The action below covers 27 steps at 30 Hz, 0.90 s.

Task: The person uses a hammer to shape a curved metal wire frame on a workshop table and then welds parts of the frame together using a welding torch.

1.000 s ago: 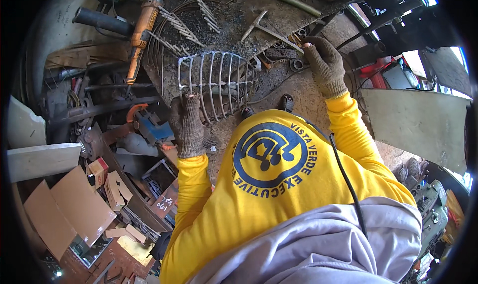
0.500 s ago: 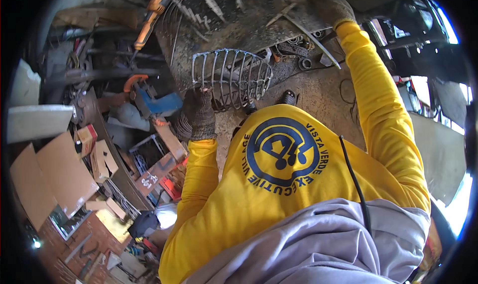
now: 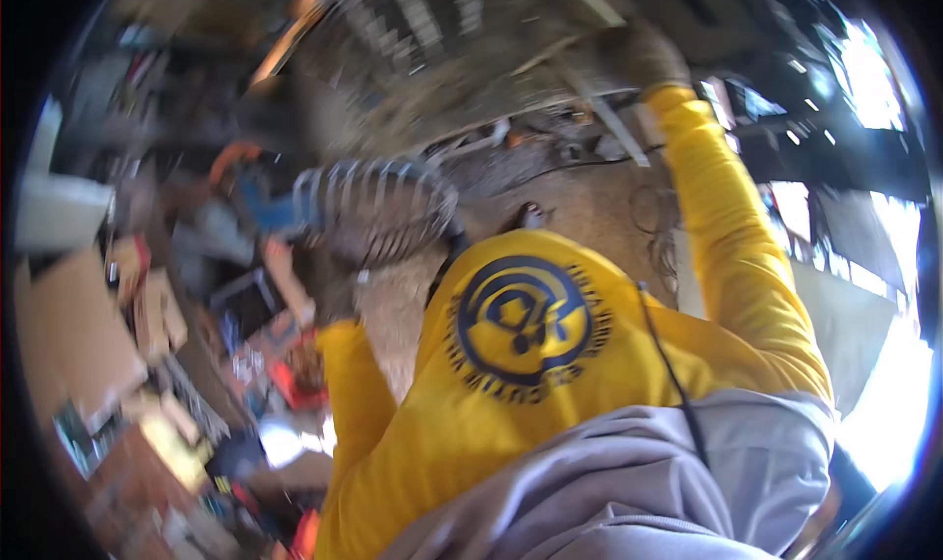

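The cage [image 3: 377, 209] of curved bars is sitting low ahead of my chest, its mouth end toward my left, and what is showing between the bars is too smeared to make out. Left of the cage and nearer me, a cardboard box [image 3: 83, 336] is standing with contents I cannot see; a red crate [image 3: 298, 383] is lying nearer me than the cage too, its inside blurring. My left hand [image 3: 337, 283] is hanging by the cage's near left end, elbow bent, the glove melting into shadow; I cannot tell whether its fingers are grasping a bar. My right hand [image 3: 637, 57] is hovering beyond and right of the cage, arm stretched out, near a hammer [image 3: 601, 103] and a pale handle [image 3: 592, 0]. Blur is hiding those fingers, so I cannot tell whether they're gripping or loose.
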Motion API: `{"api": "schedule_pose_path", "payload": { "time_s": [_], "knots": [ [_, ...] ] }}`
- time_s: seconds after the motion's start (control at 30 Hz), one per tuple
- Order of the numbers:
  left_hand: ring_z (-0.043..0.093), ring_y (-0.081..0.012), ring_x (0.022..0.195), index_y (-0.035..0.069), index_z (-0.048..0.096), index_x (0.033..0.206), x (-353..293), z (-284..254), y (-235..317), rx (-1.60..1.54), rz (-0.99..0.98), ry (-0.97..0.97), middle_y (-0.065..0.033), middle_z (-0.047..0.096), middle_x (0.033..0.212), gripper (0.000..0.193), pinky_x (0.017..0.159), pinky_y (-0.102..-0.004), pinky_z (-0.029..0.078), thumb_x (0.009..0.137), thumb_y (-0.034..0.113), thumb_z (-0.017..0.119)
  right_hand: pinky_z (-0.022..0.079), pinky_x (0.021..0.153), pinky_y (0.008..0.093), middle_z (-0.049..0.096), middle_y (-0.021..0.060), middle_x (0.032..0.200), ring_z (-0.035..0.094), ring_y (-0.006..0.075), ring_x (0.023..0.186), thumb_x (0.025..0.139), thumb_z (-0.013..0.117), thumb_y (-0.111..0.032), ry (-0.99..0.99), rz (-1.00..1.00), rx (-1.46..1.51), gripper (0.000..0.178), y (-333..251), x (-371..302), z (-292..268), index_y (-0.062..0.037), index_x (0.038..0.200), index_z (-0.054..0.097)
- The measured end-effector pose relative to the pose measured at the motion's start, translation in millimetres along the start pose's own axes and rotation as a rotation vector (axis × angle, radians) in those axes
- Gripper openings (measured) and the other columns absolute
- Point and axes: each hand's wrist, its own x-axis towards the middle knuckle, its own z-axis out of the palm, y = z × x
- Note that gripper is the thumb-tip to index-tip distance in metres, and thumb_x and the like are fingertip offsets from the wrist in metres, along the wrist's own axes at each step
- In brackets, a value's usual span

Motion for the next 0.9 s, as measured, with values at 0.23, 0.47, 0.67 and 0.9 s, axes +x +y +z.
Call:
{"api": "schedule_pose_path", "payload": {
  "time_s": [0.23,0.47,0.67,0.9],
  "knots": [
    [0.058,-0.0239,0.085,-0.004,0.061,0.096,27.5,-15.7,75.5,-0.207,0.209,0.259,-0.0131,0.061,0.093,0.026,0.078,-0.0386,0.046,0.096,0.021,0.051,0.05,0.08,0.0424,0.065,0.0231,0.096,0.064,0.0383,0.092,0.089,0.06,-0.037,0.513,0.473,1.065,0.043,-60.7,-105.4,-81.8,-0.0007,0.112,0.059],
    [0.06,-0.0346,0.094,-0.001,0.06,0.11,72.2,-12.9,95.2,-0.332,0.52,0.137,-0.0204,0.062,0.107,0.023,0.086,-0.0432,0.047,0.096,0.015,0.051,0.049,0.076,0.04,0.066,0.0192,0.093,0.066,0.0296,0.087,0.088,0.064,-0.036,0.4,0.657,1.185,0.043,-91.1,-195.2,-54.5,-0.0044,0.117,0.057],
    [0.052,-0.0291,0.116,0.005,0.047,0.133,94.1,-37.3,171.6,-1.241,-0.086,-0.258,-0.0133,0.052,0.133,0.058,0.1,-0.0451,0.041,0.09,0.041,0.062,0.05,0.065,0.0308,0.065,0.0092,0.083,0.062,0.0138,0.071,0.087,0.068,-0.033,0.468,1.014,1.405,0.04,-104.0,-248.9,-13.2,-0.0046,0.114,0.06],
    [0.044,-0.0324,0.129,0.012,0.039,0.143,100.8,-31.8,252.2,-1.466,-0.157,-0.531,-0.0107,0.043,0.143,0.068,0.108,-0.0489,0.036,0.089,0.045,0.063,0.047,0.056,0.0226,0.06,-0.0021,0.079,0.054,0.0046,0.065,0.088,0.07,-0.016,0.91,1.064,1.607,0.025,-56.7,-290.7,11.9,-0.0041,0.108,0.062]
  ]
}}
